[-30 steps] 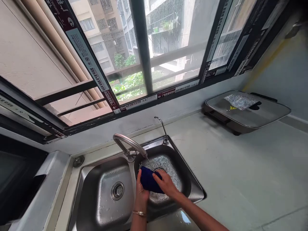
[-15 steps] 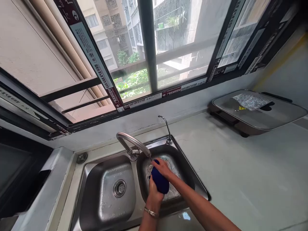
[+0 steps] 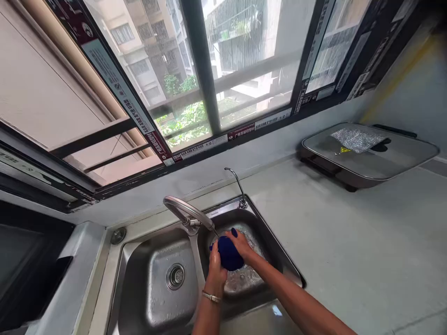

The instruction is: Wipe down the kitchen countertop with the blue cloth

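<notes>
A rounded dark blue bowl [image 3: 229,254] with small tabs on its sides is held over the right sink basin [image 3: 260,246]. My left hand [image 3: 216,266] grips its left side, and a metal band circles that wrist. On the upper right my right hand [image 3: 240,245] is closed around the rim by one tab. The curved steel faucet [image 3: 190,210] ends just above the bowl, with a thin stream of water from its tip. The bowl's inside cannot be made out clearly. Water lies on the basin floor below.
To the left is the second basin [image 3: 134,284] with a round drain [image 3: 175,276]. A thin, small tap [image 3: 237,181] rises behind the right basin. An electric pan with a glass lid [image 3: 377,160] stands on the pale countertop [image 3: 349,242]. Windows [image 3: 251,60] line the wall behind.
Both hands have turned the bowl, so its tabs now point up right and left. My left hand has shifted slightly left and up. The whole view has tilted a little.
</notes>
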The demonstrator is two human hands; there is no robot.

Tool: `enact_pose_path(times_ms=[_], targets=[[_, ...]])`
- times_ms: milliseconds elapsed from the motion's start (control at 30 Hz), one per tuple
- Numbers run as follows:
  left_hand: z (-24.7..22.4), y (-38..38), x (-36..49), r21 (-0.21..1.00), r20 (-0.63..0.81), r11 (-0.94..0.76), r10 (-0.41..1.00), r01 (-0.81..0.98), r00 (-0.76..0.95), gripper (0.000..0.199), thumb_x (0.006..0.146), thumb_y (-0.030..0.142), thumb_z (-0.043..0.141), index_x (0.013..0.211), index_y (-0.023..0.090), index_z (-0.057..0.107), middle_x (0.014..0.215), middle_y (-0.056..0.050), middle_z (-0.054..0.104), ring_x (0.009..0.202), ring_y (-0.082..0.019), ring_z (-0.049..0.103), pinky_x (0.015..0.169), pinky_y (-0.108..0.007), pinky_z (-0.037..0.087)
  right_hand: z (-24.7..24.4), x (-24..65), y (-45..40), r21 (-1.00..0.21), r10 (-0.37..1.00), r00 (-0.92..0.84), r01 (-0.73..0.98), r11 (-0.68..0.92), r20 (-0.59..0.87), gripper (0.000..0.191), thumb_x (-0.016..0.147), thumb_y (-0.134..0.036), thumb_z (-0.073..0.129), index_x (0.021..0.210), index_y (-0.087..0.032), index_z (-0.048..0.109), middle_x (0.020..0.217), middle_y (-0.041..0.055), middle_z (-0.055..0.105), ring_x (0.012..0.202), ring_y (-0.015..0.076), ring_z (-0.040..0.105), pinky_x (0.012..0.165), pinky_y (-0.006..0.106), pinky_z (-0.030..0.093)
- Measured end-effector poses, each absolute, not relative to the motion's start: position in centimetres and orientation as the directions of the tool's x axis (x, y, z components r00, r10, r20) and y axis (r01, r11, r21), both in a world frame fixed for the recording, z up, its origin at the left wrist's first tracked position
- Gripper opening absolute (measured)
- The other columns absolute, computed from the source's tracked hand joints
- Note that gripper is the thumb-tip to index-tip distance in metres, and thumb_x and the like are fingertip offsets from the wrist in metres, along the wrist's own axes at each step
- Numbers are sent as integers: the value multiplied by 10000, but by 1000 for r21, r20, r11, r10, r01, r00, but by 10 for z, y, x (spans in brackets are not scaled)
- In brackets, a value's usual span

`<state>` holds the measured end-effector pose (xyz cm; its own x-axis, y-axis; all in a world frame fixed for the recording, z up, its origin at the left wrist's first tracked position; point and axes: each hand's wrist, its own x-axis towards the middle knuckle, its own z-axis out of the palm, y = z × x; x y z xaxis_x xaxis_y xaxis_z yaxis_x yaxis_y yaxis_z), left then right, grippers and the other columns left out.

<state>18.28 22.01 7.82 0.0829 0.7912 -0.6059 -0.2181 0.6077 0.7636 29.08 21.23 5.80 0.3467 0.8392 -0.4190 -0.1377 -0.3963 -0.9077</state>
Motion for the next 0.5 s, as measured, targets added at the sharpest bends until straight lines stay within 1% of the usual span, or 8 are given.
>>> enact_pose_path(times_ms=[67,100,167,200,300,367,433,500], targets=[[92,242,179,876,-474,477,878,-64,65,297,771,403,716,964,177,714,986,-72,750,987,-222,704,943,-349,536,60,301,202,-857,847,210,-297,-421,-489,423,862,-610,441,870,-225,617,806,62,689,835,238,644,804,376,518],[99,255,176,911,-412,412,910,25,49,277,756,369,726,957,179,712,979,-71,748,998,-225,697,962,-354,524,60,304,192,-823,849,138,-366,-434,-509,485,866,-644,406,879,-216,634,801,71,700,821,241,658,800,386,533],[110,279,170,934,-293,285,956,214,4,248,741,296,732,961,187,701,994,-76,738,1048,-241,675,1001,-372,493,59,308,170,-749,851,22,-487,-449,-525,547,861,-676,398,919,-200,662,841,91,725,848,249,683,840,406,549],[115,290,168,925,-234,227,972,305,-15,244,748,269,722,977,190,694,1033,-87,730,1092,-249,657,1021,-377,475,57,311,159,-703,847,-19,-548,-453,-531,544,858,-673,422,943,-197,670,874,94,736,874,250,691,869,408,551],[123,318,164,844,-86,84,996,530,-21,262,807,250,669,1063,192,677,1218,-123,682,1233,-263,589,1065,-373,428,46,324,132,-494,771,-64,-732,-468,-634,483,841,-628,555,983,-187,690,930,89,755,909,241,703,911,389,555],[126,332,165,766,-32,23,999,642,2,305,850,284,638,1140,196,666,1273,-134,665,1255,-275,579,1065,-381,421,38,335,120,-398,696,-32,-801,-447,-718,476,816,-604,652,1045,-188,697,960,77,763,929,232,707,913,368,563],[127,345,165,681,-6,-14,1000,732,25,354,884,332,611,1212,205,654,1255,-136,683,1227,-287,603,1042,-393,432,33,347,111,-388,658,27,-825,-411,-753,524,789,-581,718,1157,-211,679,1013,59,764,975,223,705,924,350,566],[126,355,164,593,-5,-31,999,804,43,336,901,359,592,1182,199,686,1164,-146,725,1161,-296,645,985,-388,461,29,357,103,-398,652,66,-836,-377,-756,557,784,-559,740,1223,-226,658,1053,53,761,1007,220,702,935,344,568]])
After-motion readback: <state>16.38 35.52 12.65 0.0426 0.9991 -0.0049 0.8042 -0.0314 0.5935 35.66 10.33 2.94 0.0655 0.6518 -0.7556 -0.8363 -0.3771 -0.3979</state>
